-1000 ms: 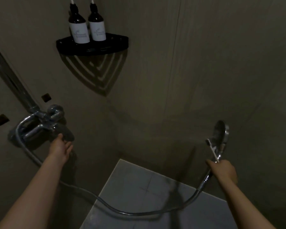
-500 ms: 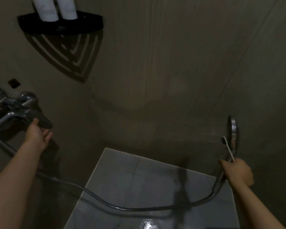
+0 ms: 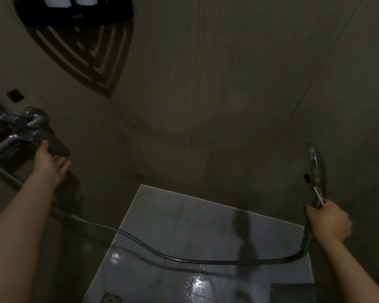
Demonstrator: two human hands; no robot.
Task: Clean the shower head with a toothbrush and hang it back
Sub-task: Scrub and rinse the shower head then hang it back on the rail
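Head view: dim tiled shower corner.
Tap (image 3: 20, 130): chrome, on the left wall.
Left hand (image 3: 49, 165): fingers loosely straight, holding nothing, thumb at the tap's lever.
Shelf (image 3: 74, 16): black, high in the corner.
Hose (image 3: 162, 252): sags from the tap to the right, above the wet floor (image 3: 206, 215).
Shower head (image 3: 315, 165): upright, far right, edge-on.
Toothbrush (image 3: 317, 194): white, lying along the handle.
Right hand (image 3: 330, 221): curled round handle and toothbrush together.

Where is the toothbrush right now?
Far right of the head view: the right hand grips the toothbrush together with the shower head, brush end up beside its face.
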